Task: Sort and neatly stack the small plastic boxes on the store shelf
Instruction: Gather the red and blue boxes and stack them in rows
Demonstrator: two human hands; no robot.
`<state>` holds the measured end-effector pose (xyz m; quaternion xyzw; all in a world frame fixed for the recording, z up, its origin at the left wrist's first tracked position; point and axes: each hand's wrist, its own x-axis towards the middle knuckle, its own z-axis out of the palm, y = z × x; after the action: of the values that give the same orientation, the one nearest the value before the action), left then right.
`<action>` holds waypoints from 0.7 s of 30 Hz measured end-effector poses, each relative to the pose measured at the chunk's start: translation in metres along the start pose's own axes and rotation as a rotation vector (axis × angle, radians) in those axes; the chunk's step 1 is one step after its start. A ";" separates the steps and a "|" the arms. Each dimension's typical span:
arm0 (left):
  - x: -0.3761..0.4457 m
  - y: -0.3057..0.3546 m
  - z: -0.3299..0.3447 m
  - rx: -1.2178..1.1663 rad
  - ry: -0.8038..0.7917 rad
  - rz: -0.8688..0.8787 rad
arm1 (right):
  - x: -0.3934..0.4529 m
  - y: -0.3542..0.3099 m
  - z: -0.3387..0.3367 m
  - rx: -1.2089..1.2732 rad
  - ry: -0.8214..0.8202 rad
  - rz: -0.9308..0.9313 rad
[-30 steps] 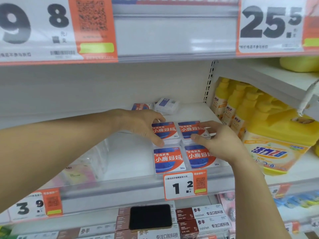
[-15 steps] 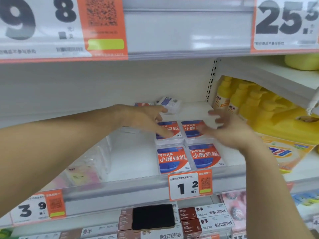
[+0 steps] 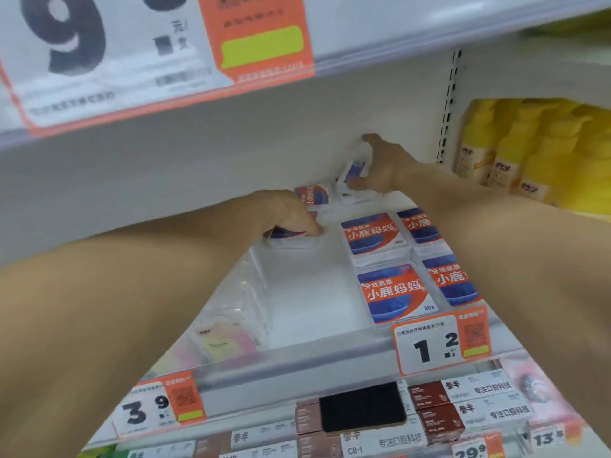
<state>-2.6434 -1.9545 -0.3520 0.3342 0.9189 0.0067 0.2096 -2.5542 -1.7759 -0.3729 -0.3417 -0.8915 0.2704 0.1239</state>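
White store shelf (image 3: 307,302), left hand (image 3: 291,216) fingers gripping flat box (image 3: 289,240), right hand (image 3: 383,166) fingers holding tilted box (image 3: 353,170)

Four small plastic boxes (image 3: 393,292) with red-and-blue labels lie flat in a two-by-two block at the shelf's (image 3: 307,302) front right, labels up; the two right-hand ones are partly hidden by a forearm. At 10 o'clock from the block, a fifth box (image 3: 289,241) lies flat, mostly covered by fingers. Behind it, at 12 o'clock, another box (image 3: 314,195) shows its label turned sideways. At 1 o'clock from that one, a tilted white-and-blue box (image 3: 353,171) sits at the shelf's back.
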 end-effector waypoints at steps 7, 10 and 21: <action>-0.028 0.000 -0.022 -0.167 0.130 -0.021 | -0.048 -0.002 -0.024 0.422 0.468 -0.134; -0.063 0.008 -0.035 -0.346 0.264 0.117 | -0.104 0.005 -0.028 0.778 0.543 -0.179; -0.157 0.021 0.083 -0.470 0.454 0.408 | -0.257 0.045 -0.014 0.820 0.718 -0.070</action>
<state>-2.4901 -2.0452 -0.3643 0.4429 0.8300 0.3325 0.0661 -2.3354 -1.9161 -0.3962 -0.3065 -0.6255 0.4577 0.5525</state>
